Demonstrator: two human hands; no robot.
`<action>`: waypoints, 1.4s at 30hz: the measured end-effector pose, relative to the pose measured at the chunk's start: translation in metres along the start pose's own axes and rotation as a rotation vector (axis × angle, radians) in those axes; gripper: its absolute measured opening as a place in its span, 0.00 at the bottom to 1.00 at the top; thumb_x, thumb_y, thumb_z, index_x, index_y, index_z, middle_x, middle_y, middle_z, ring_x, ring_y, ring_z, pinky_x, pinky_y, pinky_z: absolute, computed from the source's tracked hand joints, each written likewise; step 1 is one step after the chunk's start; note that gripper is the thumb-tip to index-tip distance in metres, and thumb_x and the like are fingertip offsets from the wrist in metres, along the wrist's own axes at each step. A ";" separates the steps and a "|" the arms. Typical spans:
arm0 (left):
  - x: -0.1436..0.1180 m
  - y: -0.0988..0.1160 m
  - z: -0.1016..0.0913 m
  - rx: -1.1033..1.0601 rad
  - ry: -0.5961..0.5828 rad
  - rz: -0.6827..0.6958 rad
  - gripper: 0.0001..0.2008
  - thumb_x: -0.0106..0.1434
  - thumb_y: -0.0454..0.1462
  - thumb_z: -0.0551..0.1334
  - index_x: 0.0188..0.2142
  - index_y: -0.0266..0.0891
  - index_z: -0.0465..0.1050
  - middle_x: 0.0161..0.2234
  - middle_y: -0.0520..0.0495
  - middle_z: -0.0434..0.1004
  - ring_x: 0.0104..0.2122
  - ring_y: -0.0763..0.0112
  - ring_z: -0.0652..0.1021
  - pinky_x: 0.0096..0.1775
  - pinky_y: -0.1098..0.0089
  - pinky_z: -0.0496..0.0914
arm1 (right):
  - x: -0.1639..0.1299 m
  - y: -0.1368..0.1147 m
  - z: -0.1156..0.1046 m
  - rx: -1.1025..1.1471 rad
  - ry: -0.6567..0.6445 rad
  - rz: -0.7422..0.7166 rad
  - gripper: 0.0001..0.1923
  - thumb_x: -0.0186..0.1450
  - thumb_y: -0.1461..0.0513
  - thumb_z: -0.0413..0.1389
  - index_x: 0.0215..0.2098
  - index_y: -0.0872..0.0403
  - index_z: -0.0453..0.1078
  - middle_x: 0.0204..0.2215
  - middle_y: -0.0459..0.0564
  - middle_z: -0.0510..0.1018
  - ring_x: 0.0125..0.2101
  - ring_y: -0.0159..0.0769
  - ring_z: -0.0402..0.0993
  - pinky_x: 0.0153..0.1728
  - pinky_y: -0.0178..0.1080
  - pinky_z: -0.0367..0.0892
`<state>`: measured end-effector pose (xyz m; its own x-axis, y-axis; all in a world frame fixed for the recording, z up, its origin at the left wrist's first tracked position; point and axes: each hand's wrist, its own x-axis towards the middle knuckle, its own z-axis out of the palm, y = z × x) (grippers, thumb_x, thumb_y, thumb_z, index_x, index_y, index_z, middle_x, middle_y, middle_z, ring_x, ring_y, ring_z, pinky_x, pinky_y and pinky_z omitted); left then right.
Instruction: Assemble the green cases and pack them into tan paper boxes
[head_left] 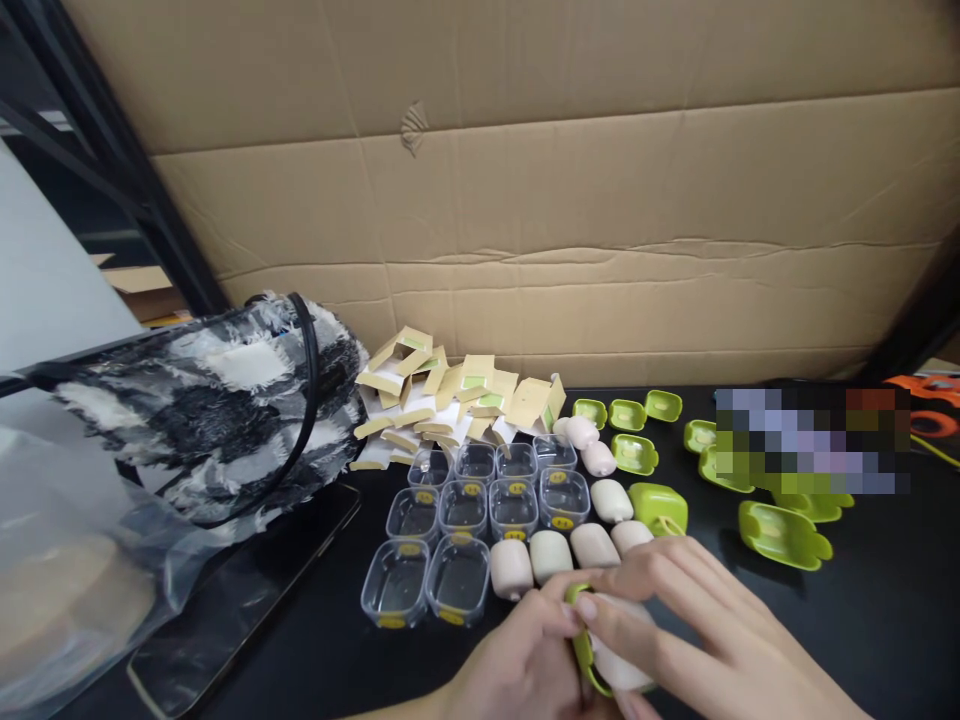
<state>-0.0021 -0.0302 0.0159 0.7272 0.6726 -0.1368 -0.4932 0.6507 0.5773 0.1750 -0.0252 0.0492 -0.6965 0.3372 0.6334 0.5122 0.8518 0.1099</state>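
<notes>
At the lower middle, my left hand (514, 655) is closed around a small green plastic shell (583, 655) with a raised rim. My right hand (705, 625) reaches over from the right, its fingers closed on a pale, rounded block (624, 640) that sits against the shell. My fingers partly cover both pieces. Just beyond my hands lie several similar white blocks (551, 553), some slightly pink. A closed green case (658, 510) with a small loop stands behind my right hand. Clear plastic cups (397, 583) with yellow smiley stickers stand in rows to the left.
Opened small cardboard boxes (472, 385) are heaped behind the cups. More green shells (784, 535) lie to the right, near a pixelated patch and orange-handled scissors (930, 400). A shaggy black-and-white bag (255, 400), a phone (240, 610) and a clear plastic bag (67, 580) occupy the left.
</notes>
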 end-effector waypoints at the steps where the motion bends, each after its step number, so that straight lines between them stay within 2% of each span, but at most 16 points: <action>1: 0.001 0.000 0.000 -0.003 -0.005 0.008 0.16 0.54 0.42 0.63 0.43 0.41 0.72 0.31 0.53 0.66 0.30 0.73 0.64 0.36 0.72 0.55 | 0.001 0.000 -0.001 0.022 -0.007 0.017 0.12 0.60 0.65 0.54 0.42 0.53 0.71 0.26 0.52 0.79 0.27 0.42 0.77 0.28 0.43 0.74; 4: 0.003 0.001 -0.001 0.017 -0.038 0.006 0.14 0.56 0.41 0.61 0.43 0.41 0.69 0.28 0.54 0.63 0.25 0.74 0.61 0.30 0.72 0.52 | 0.005 0.001 -0.002 0.189 -0.038 0.086 0.19 0.58 0.66 0.59 0.47 0.53 0.68 0.36 0.53 0.80 0.36 0.42 0.77 0.38 0.42 0.74; 6: 0.003 0.003 -0.001 0.026 -0.047 0.019 0.15 0.56 0.41 0.61 0.43 0.41 0.68 0.29 0.53 0.64 0.24 0.75 0.62 0.29 0.71 0.50 | 0.006 0.000 -0.002 0.335 -0.036 0.165 0.19 0.58 0.66 0.61 0.47 0.52 0.67 0.41 0.52 0.78 0.42 0.40 0.76 0.43 0.38 0.73; 10: 0.000 0.006 0.003 0.086 -0.018 0.029 0.14 0.55 0.41 0.59 0.41 0.41 0.64 0.30 0.52 0.67 0.21 0.75 0.63 0.29 0.70 0.50 | 0.004 -0.003 0.004 0.493 0.042 0.277 0.17 0.60 0.66 0.59 0.46 0.48 0.66 0.42 0.48 0.77 0.42 0.35 0.76 0.40 0.31 0.73; 13: -0.002 0.007 0.008 0.079 0.028 -0.007 0.15 0.50 0.39 0.60 0.38 0.39 0.64 0.29 0.51 0.67 0.23 0.74 0.62 0.29 0.70 0.50 | 0.001 -0.007 0.008 0.481 0.046 0.308 0.18 0.57 0.68 0.59 0.44 0.48 0.65 0.38 0.46 0.79 0.37 0.35 0.77 0.38 0.32 0.73; 16: 0.002 0.005 0.009 0.032 0.061 -0.007 0.11 0.46 0.35 0.60 0.32 0.38 0.66 0.28 0.53 0.64 0.27 0.74 0.62 0.33 0.71 0.53 | 0.000 -0.009 0.009 0.470 -0.004 0.320 0.13 0.57 0.68 0.57 0.39 0.51 0.65 0.33 0.46 0.77 0.33 0.36 0.75 0.37 0.35 0.73; 20: 0.008 -0.003 0.004 -0.009 0.040 0.000 0.08 0.42 0.34 0.59 0.27 0.39 0.66 0.26 0.54 0.60 0.29 0.72 0.61 0.35 0.71 0.54 | -0.002 -0.011 0.008 0.409 -0.108 0.330 0.09 0.57 0.67 0.56 0.36 0.51 0.68 0.31 0.48 0.74 0.33 0.38 0.72 0.38 0.39 0.71; 25: 0.007 -0.012 -0.003 -0.031 0.049 0.060 0.05 0.43 0.32 0.58 0.22 0.40 0.61 0.24 0.55 0.58 0.30 0.72 0.61 0.37 0.71 0.54 | -0.002 -0.013 0.005 0.402 -0.130 0.329 0.10 0.56 0.67 0.56 0.35 0.50 0.69 0.32 0.48 0.74 0.33 0.38 0.72 0.35 0.37 0.71; 35: 0.003 -0.013 -0.005 0.081 0.066 0.000 0.12 0.46 0.35 0.58 0.33 0.40 0.65 0.28 0.53 0.62 0.29 0.71 0.63 0.29 0.69 0.47 | 0.006 -0.016 -0.003 0.380 -0.106 0.322 0.13 0.50 0.68 0.59 0.33 0.48 0.70 0.30 0.46 0.76 0.31 0.38 0.74 0.28 0.34 0.71; 42: 0.001 -0.009 -0.001 0.104 0.090 -0.103 0.12 0.46 0.35 0.56 0.33 0.41 0.61 0.24 0.56 0.60 0.22 0.77 0.56 0.27 0.68 0.40 | 0.008 -0.017 0.000 0.447 -0.148 0.341 0.12 0.52 0.71 0.56 0.31 0.49 0.69 0.29 0.45 0.74 0.31 0.35 0.71 0.30 0.34 0.70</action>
<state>0.0032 -0.0350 0.0098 0.7230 0.6366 -0.2684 -0.3633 0.6808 0.6361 0.1605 -0.0370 0.0526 -0.6088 0.6469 0.4592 0.4802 0.7613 -0.4357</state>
